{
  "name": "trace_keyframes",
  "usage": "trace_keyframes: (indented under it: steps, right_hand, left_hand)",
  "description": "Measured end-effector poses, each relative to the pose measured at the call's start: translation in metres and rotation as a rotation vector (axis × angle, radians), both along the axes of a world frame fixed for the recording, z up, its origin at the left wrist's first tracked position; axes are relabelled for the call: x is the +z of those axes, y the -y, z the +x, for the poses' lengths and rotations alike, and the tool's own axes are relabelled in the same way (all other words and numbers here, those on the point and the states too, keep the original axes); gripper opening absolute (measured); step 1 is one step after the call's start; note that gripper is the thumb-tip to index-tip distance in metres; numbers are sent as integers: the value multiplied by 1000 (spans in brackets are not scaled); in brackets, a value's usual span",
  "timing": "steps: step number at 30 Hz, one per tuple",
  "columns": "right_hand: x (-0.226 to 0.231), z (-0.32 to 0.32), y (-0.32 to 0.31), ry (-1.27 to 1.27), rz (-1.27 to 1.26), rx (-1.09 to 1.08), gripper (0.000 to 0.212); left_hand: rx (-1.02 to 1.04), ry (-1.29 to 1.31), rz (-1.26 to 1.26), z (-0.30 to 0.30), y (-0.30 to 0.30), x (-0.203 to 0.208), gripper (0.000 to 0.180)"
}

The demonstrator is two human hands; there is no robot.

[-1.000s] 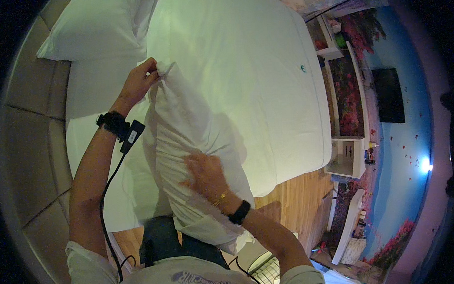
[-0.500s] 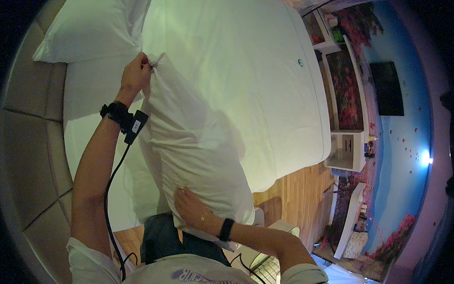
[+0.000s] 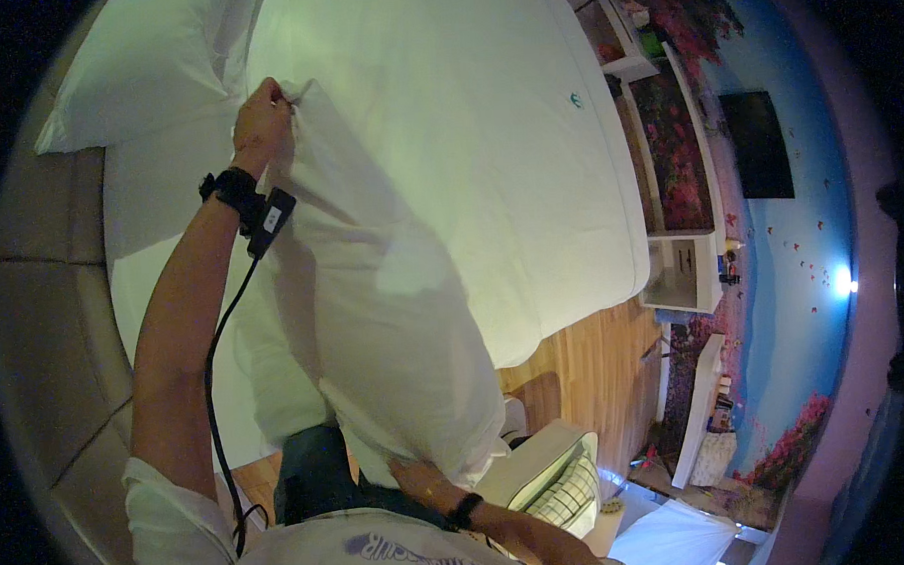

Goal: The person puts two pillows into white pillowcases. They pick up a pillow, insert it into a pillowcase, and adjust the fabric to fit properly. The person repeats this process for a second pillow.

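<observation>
A white pillow (image 3: 381, 255) in a loose cloth case stands tilted between my two hands, above the edge of the bed. My left hand (image 3: 261, 122) pinches the case at its far top corner, with thumb and fingers closed on the cloth. Close to my body, my right hand (image 3: 421, 483) is against the pillow's near bottom end. Its fingers are tucked behind the cloth and hidden. A black strap with a small box and a cable (image 3: 269, 221) sits on my left wrist, and a dark band (image 3: 466, 509) is on my right.
The white-covered bed (image 3: 468, 162) stretches ahead, with another white pillow (image 3: 131, 70) at its far left against a padded headboard (image 3: 50, 307). To the right are wood flooring (image 3: 594, 367), a pale chair with a checked cushion (image 3: 564, 498), white shelving (image 3: 706, 274) and a wall screen (image 3: 758, 144).
My right hand has slid down from the pillow's side to its bottom end, nearer my body. The pillow looks fuller and smoother. My left hand keeps its pinch; the whole view has shifted slightly.
</observation>
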State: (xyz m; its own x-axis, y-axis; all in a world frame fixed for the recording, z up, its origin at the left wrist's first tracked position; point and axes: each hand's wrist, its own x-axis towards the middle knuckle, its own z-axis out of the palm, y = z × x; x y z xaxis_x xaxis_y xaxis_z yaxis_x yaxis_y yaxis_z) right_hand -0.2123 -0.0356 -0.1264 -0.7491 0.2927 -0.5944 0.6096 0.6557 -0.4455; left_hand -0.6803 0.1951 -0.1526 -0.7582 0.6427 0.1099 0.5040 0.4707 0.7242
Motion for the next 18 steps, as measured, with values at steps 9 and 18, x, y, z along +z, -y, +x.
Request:
trace_keyframes:
  steps: [9, 18]
  right_hand:
    - [13, 83, -8, 475, -177, -12, 28]
    - [17, 71, -85, -254, 531, -643, 34]
  left_hand:
    - [-145, 53, 155, 45, -13, 12, 15]
    - [-88, -13, 148, 86, 61, -50, 53]
